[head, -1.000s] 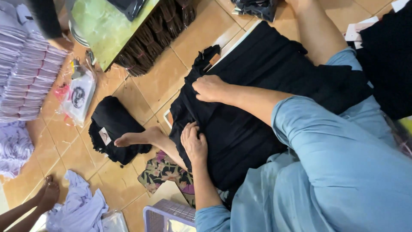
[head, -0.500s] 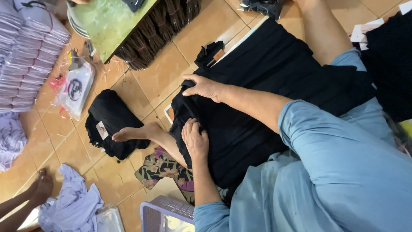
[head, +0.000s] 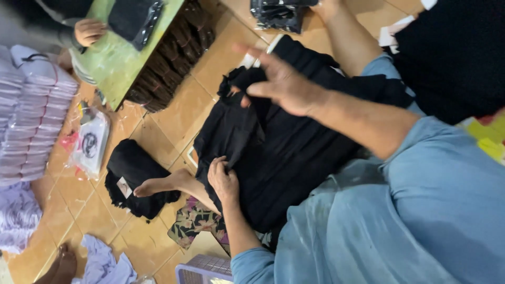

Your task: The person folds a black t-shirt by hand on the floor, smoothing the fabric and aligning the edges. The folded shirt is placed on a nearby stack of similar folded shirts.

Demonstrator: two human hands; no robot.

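Observation:
A black garment (head: 294, 158) lies spread over my lap and the tiled floor. My left hand (head: 223, 181) grips its near edge, fingers curled into the cloth. My right hand (head: 284, 81) is raised above the garment's far end; its outer fingers are spread, while thumb and forefinger pinch a bunched fold (head: 236, 87) and lift it. Both forearms come out of light blue sleeves. My bare foot (head: 158, 185) rests on a folded black garment with a small label (head: 126, 173) just left of my left hand.
Stacked bagged pale garments (head: 26, 121) and a loose plastic bag (head: 89, 144) lie at left. Another person's hand (head: 89, 30) rests on a green table (head: 115, 52). Black bagged items (head: 279, 13) lie at top, a black pile (head: 457, 52) at right, a lilac basket (head: 205, 271) below.
My right hand has risen off the flat garment and lifted a pinched fold of it. My left hand has kept its grip on the near edge. The view has closed in.

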